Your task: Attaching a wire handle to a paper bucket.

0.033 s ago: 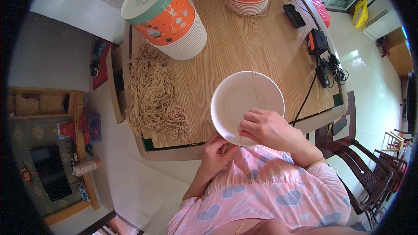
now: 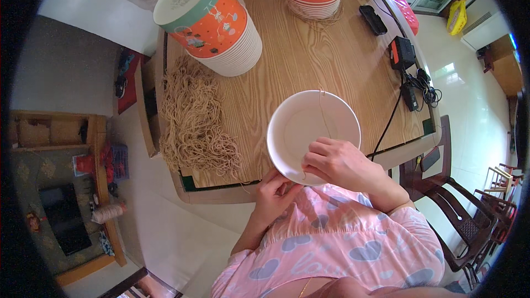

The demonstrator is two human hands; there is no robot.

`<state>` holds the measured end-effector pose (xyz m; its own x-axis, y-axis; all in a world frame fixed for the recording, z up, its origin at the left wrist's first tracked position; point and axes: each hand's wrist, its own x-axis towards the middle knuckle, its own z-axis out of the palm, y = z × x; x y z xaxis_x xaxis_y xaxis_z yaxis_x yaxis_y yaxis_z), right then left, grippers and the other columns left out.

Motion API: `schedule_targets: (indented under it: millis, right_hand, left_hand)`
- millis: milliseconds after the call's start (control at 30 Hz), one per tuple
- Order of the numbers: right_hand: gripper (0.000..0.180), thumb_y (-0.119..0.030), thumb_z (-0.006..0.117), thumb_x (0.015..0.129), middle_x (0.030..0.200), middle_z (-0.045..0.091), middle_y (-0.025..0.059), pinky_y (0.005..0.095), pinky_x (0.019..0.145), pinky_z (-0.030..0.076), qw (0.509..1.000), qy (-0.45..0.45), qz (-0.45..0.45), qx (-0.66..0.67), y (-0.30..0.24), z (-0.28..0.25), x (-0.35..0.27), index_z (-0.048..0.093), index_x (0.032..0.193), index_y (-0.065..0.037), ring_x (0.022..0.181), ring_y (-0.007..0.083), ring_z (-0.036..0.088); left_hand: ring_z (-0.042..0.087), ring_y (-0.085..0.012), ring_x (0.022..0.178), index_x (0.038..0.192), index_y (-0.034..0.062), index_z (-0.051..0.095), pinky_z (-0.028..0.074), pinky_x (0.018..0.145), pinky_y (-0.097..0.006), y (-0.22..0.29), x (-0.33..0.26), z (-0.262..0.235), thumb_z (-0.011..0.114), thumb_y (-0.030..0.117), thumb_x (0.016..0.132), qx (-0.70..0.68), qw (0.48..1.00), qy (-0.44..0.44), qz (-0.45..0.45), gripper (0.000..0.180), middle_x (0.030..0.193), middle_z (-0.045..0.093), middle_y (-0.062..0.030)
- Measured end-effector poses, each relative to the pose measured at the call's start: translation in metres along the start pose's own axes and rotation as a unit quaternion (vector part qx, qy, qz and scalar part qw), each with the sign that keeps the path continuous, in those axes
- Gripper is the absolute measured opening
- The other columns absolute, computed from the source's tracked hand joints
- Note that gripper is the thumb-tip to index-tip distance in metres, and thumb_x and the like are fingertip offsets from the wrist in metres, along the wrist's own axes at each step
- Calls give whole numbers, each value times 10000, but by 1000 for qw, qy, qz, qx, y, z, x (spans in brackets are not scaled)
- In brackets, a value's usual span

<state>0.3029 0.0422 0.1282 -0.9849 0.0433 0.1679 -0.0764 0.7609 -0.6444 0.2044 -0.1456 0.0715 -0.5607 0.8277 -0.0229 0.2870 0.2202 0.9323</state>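
Observation:
A white paper bucket (image 2: 290, 127) is at the table's near edge in front of me, its open mouth facing up toward me. A thin tan string (image 2: 323, 111) passes through the far rim and runs down inside it. My right hand (image 2: 342, 161) reaches into the bucket, fingers closed on the string; a short bit of string shows below the fingertips by the near wall. My left hand (image 2: 273, 194) grips the bucket from outside at its near left, and its fingertips are partly hidden beneath the rim.
A heap of tan strings (image 2: 193, 121) lies at the table's left. Behind it stand stacked orange paper buckets (image 2: 229, 38), with another stack (image 2: 313, 0) at the back. A black-and-orange battery pack (image 2: 402, 53) and cables (image 2: 428, 89) lie at right. A dark chair (image 2: 458, 209) stands beside the table.

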Motion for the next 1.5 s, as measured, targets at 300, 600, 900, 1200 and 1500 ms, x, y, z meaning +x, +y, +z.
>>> schedule_targets:
  millis: [300, 600, 900, 1200, 1500]
  right_hand:
    - [105, -145, 567, 764, 778, 490, 74, 346, 646, 462, 1000, -2, 8, -15, 2, 2, 1, 517, 798, -60, 769, 233, 535]
    - [125, -158, 572, 770, 741, 491, 76, 354, 630, 469, 999, -33, -22, 24, 0, -2, 3, 507, 781, -51, 766, 236, 548]
    - [121, -153, 590, 793, 708, 519, 72, 365, 600, 458, 1000, 12, 24, 10, -2, 0, 3, 528, 760, -55, 710, 251, 555]
    - [141, -162, 592, 777, 697, 507, 61, 363, 582, 457, 1000, -17, 6, -3, -2, -3, 3, 506, 740, -58, 692, 234, 545]
    - [82, -127, 595, 762, 702, 531, 56, 367, 592, 467, 999, -35, 15, -3, -1, -6, 0, 544, 780, -66, 694, 237, 556]
  left_hand:
    - [486, -88, 542, 844, 3, 656, 397, 476, -232, 2, 1, -1, 737, 54, 685, 9, 1000, -6, -6, 186, 873, 601, -75]
    - [490, -88, 545, 857, 6, 663, 403, 483, -232, 3, 2, -1, 736, 55, 684, 18, 1000, 1, 18, 195, 866, 600, -73]
    - [494, -84, 548, 867, 3, 663, 406, 483, -231, 4, 2, 0, 737, 60, 689, 11, 1000, 3, 23, 201, 904, 609, -83]
    - [503, -91, 557, 860, 1, 659, 403, 483, -231, -1, 0, 1, 735, 68, 695, -8, 1000, 4, 6, 193, 903, 606, -82]
    - [494, -84, 558, 865, -5, 658, 399, 488, -228, 1, 1, 1, 722, 68, 708, -7, 1000, 4, -6, 185, 890, 607, -83]
